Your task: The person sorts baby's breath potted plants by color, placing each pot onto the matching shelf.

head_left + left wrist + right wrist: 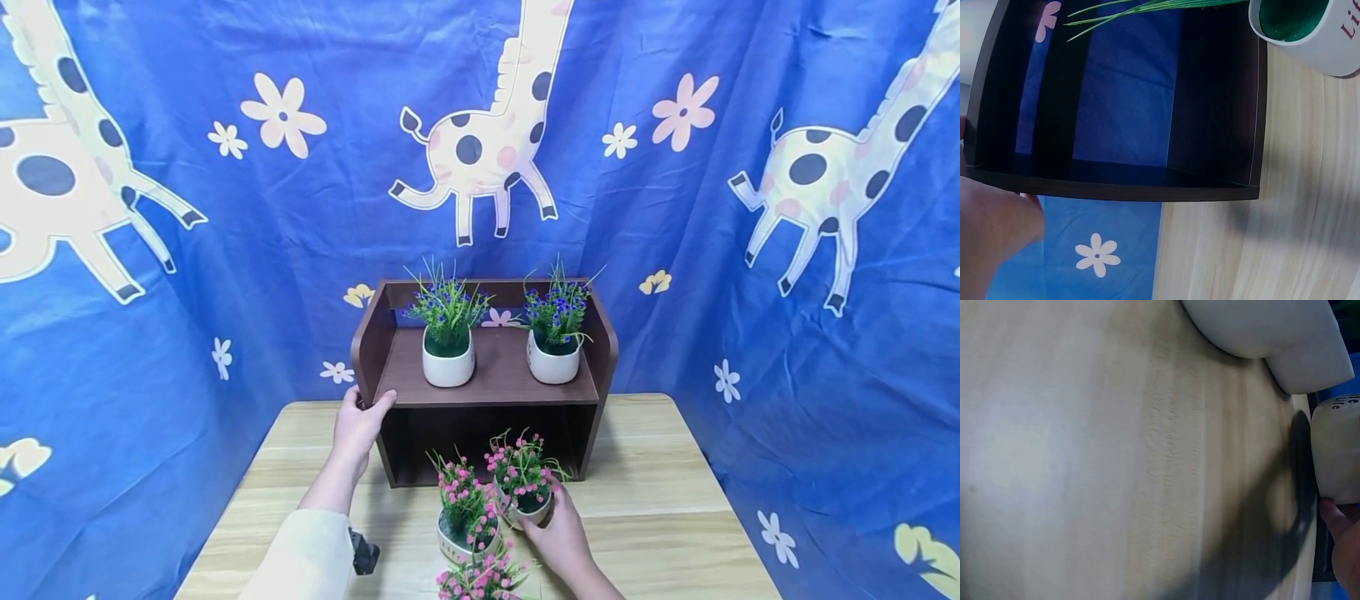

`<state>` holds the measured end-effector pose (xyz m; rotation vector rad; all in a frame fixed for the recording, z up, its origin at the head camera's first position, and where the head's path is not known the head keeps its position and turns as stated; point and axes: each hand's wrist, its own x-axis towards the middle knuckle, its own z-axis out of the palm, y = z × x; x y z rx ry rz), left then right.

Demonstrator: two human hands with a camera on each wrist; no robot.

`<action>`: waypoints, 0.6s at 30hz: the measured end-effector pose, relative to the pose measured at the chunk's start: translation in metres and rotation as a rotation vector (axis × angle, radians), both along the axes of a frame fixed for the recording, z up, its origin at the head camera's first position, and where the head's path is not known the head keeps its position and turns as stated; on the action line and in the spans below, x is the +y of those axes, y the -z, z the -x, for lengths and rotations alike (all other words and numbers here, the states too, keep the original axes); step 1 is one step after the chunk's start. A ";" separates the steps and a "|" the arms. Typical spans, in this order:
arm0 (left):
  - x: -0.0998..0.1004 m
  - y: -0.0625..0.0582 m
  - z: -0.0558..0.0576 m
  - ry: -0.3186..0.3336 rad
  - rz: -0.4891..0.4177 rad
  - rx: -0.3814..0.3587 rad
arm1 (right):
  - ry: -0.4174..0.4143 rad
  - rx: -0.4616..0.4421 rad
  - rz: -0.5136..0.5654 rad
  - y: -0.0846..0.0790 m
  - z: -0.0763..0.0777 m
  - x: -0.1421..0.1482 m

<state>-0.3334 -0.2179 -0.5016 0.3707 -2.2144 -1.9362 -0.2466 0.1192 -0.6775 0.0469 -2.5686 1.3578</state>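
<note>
A dark brown two-tier shelf (495, 394) stands on the wooden table. My left hand (358, 425) grips its left side panel, thumb at the front edge; the left wrist view shows this hand (997, 228) at the shelf's side (1116, 192). In front of the lower compartment, my right hand (562, 531) holds a white pot of pink flowers (522, 479) by its right side. The right wrist view shows the fingers at the base of this pot (1337, 456), which appears raised off the table.
Two white pots of blue flowers, one left (448, 367) and one right (553, 362), stand on the upper board. Two more pink-flowered plants, one nearer (483, 579) and one behind it (467, 537), stand in front of the shelf. A blue giraffe-print curtain (337, 208) surrounds the table (660, 492).
</note>
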 end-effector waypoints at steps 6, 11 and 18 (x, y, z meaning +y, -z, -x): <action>-0.001 0.001 0.000 0.005 0.024 -0.014 | 0.106 0.041 -0.005 -0.004 0.008 0.003; 0.000 0.001 0.001 0.001 0.066 -0.024 | 0.201 0.043 -0.004 -0.006 0.013 0.005; 0.002 -0.001 -0.001 -0.003 0.060 -0.025 | 0.250 -0.016 0.021 -0.007 0.018 0.007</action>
